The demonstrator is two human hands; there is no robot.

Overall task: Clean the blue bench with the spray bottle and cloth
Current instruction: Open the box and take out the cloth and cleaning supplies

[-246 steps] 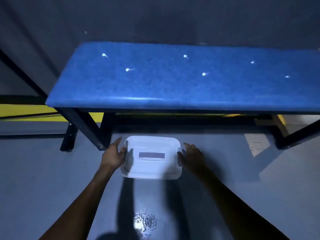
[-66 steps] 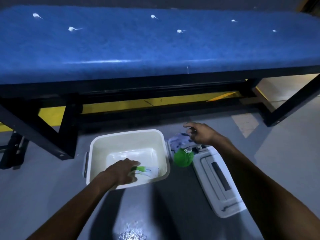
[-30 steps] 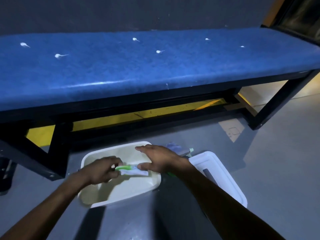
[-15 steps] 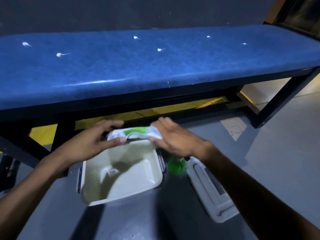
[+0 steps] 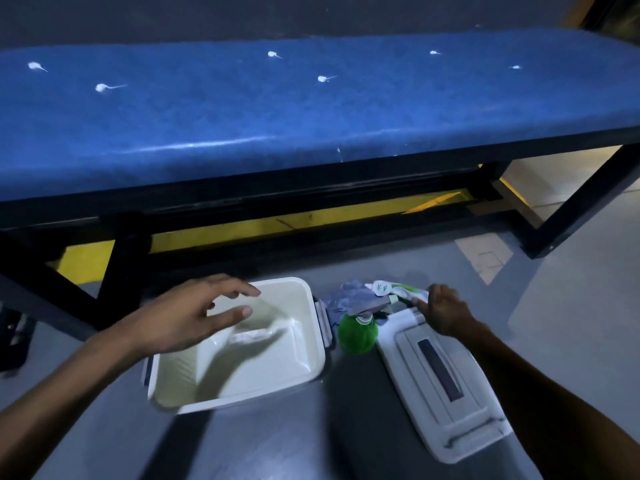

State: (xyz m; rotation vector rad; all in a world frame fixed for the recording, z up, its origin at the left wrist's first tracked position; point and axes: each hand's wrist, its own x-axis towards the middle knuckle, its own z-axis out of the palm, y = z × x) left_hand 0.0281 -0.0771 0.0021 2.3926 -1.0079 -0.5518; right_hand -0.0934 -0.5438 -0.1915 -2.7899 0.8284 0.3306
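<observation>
**Hands at the tub, bench not wiped**

My left hand (image 5: 183,318) hovers over the tub's (image 5: 277,382) left rim, fingers spread and loose, holding nothing. My right hand (image 5: 445,311) is down at the far end of the lid (image 5: 446,386), fingers curled onto a white-green packet (image 5: 391,291); grip looks like a pinch on its end, but the fingertips are hidden under the hand.

Everything sits on the floor (image 5: 571,323) in front of the bench (image 5: 311,109):
- Tub: open, white, just below the bench's front edge, left of centre. Something pale lies in its bottom, too blurred to tell what.
- Bottle (image 5: 357,329): green, round, standing between tub and lid, touching or nearly touching both.
- Cloth (image 5: 356,299): grey-blue, crumpled, draped over the bottle's top, just right of the tub's far right corner.
- Packet: lies at the cloth's right edge, partly on the lid's far end.
- Lid: flat on the floor, right of the bottle, angled toward the near right.

Bench: blue top, black frame, six white blobs (image 5: 103,87) scattered along it. Yellow strip (image 5: 242,225) on the floor beneath.
</observation>
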